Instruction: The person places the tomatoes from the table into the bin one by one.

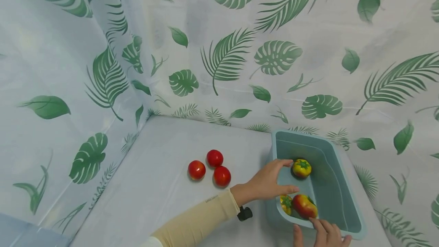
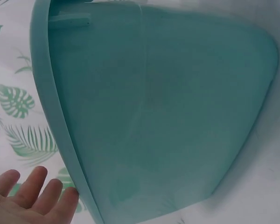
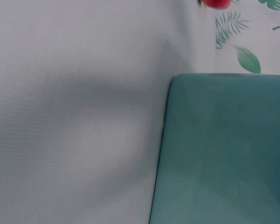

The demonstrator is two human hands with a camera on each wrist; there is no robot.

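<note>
My left hand (image 1: 265,182) reaches over the left rim of a blue-green plastic bin (image 1: 343,186), thumb and fingers apart. Its fingertips are beside a yellow-and-red fruit with a green leafy top (image 1: 302,168) inside. In the left wrist view the fingers show next to the bin's rim (image 2: 60,126). At the bin's near rim is my right hand (image 1: 326,233), partly cut off by the frame, fingers over the rim and thumb apart. Just beyond its fingertips lie a red-and-yellow fruit (image 1: 305,206) and a yellow fruit with a green top (image 1: 285,204). The right wrist view does not show the hand.
Left of the bin, three red tomatoes, one at the left (image 1: 196,170), one at the back (image 1: 214,158) and one in front (image 1: 221,176), sit close together on the white tabletop (image 1: 164,155). Leaf-patterned sheeting (image 1: 233,87) rises behind and at the sides.
</note>
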